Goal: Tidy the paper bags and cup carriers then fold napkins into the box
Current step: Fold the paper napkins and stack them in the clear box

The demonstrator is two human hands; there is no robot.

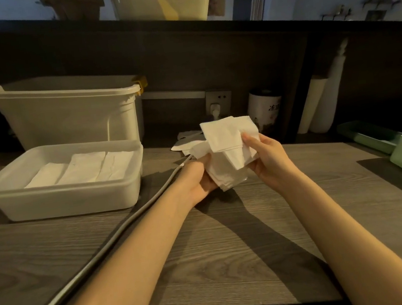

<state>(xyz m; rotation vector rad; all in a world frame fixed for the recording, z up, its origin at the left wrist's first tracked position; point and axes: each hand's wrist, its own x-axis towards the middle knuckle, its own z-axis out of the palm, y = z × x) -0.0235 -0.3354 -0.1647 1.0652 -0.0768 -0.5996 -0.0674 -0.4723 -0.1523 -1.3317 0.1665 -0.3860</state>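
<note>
Holding a loose bunch of napkins (227, 148) above the wooden counter (209, 254), right of the shallow box (71, 196).

The left hand (198, 178) cups the bunch from below; the right hand (265, 156) pinches 1 top sheet at its edge. The paper looks light, limp and easily torn, so corners seem the best hold. About 3 folded napkins (86, 169) already lie in the box.

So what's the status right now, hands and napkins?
Both hands, left and right, hold a napkin bundle above the counter. Box holds three folded napkins. Grey cable runs alongside.
</note>
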